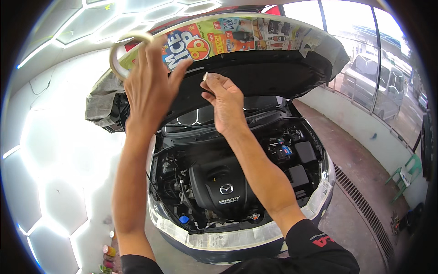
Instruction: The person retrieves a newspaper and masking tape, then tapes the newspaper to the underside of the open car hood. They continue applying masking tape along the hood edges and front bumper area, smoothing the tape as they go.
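Observation:
My left hand [153,91] is raised near the left end of the lifted car hood. A roll of cream masking tape [115,61] is held at its fingers, which are slightly smeared by motion; the thumb stands apart. In front of the hood's dark underside, my right hand [226,98] pinches a small whitish scrap [205,76] between thumb and fingertips; it looks like a bit of tape. Newspaper sheets [232,36] cover the hood's outer face and wrap its edge, with a pale tape strip along the top. The black underside [255,68] is bare.
Below my arms lies the open engine bay with a black engine cover [219,182]. Masked paper [237,239] runs along the car's front. To the right are a floor drain grate [365,205], a green chair [407,176] and windows. Several small containers [108,250] stand at lower left.

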Demonstrator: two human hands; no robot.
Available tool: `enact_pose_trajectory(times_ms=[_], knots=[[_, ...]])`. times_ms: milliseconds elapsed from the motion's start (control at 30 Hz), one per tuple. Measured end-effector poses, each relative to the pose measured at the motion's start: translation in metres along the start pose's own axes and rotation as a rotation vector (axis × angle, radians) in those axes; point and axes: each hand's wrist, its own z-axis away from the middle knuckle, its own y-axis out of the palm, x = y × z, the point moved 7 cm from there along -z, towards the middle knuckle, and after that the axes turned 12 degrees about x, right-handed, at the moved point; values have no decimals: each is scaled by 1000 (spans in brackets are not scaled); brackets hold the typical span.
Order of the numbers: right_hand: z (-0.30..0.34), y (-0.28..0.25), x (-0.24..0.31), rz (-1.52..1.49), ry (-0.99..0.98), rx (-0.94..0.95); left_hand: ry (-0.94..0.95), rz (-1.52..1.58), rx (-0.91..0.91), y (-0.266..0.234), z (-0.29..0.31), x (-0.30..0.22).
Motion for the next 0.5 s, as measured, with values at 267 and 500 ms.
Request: enact_pose_trajectory(times_ms=[267, 500], knots=[[-21, 20, -22, -268, -20, -93, 149, -312, 207, 60, -67, 34], [-54, 33, -27, -313, -76, -220, 156, -334, 181, 65, -75, 34]])
